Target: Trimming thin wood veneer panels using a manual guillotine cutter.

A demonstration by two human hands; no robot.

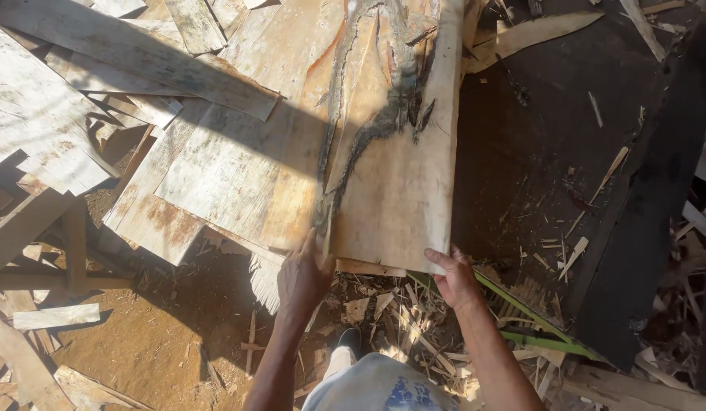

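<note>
— Wood, thin and pale. See the big sheet (398, 175) the person is holding?

— Yes. It has a dark, cracked streak running down it.

— The left hand (303, 278) grips the near edge at the left corner, thumb on top.

— And the right hand (453, 278)?

— It pinches the same edge at the right corner. The hands are apart, one at each end.

— Where does the sheet lie?

— Flat, on top of a pile of other thin sheets (208, 164), half in sun. Its right side is next to a dark board (535, 152).

— What is below the hands?

— Wood scraps (391, 320) and brown dirt (155, 342). A green strip (535, 331) pokes out by the right wrist.
</note>
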